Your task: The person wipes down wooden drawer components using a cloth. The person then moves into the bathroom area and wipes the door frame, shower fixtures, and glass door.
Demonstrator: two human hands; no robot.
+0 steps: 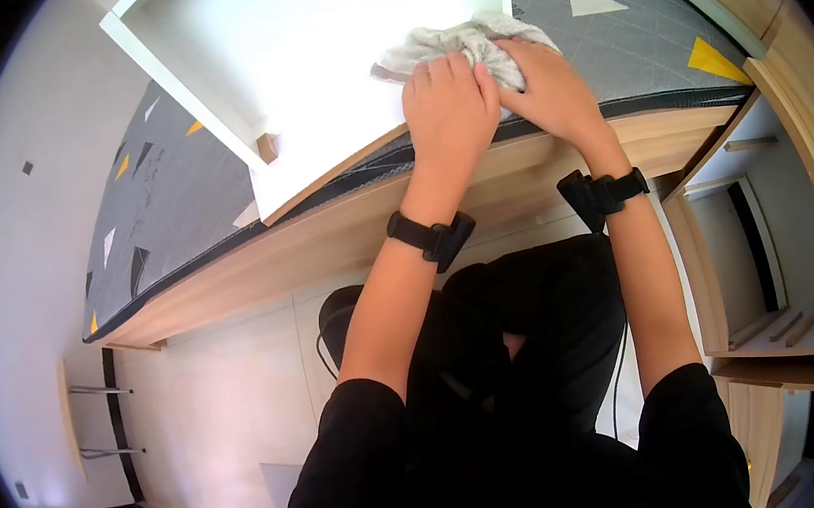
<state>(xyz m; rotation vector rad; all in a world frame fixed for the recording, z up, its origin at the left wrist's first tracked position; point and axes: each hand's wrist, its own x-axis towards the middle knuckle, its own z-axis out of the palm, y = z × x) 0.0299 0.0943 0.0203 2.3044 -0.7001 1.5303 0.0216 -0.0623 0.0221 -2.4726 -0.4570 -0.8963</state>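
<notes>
A crumpled light-grey cloth (474,41) lies over the near right part of a white drawer-like tray (299,77). My left hand (450,111) rests on the cloth's left part, fingers bent over its edge and pressed together. From the right, my right hand (549,90) wraps round the cloth, its thumb close to my left thumb. Both wrists wear black bands. The tray sits on a grey patterned mattress (172,189), its near edge reaching the mattress border. Fingertips of my right hand are partly hidden by the cloth.
A wooden bed rail (327,247) runs below the mattress. At the right stands an open wooden cabinet (711,272) with loose wooden strips (808,322) inside. A wooden board with metal legs (75,418) is at the left. My black-clad legs are below, with a thin cable beside them.
</notes>
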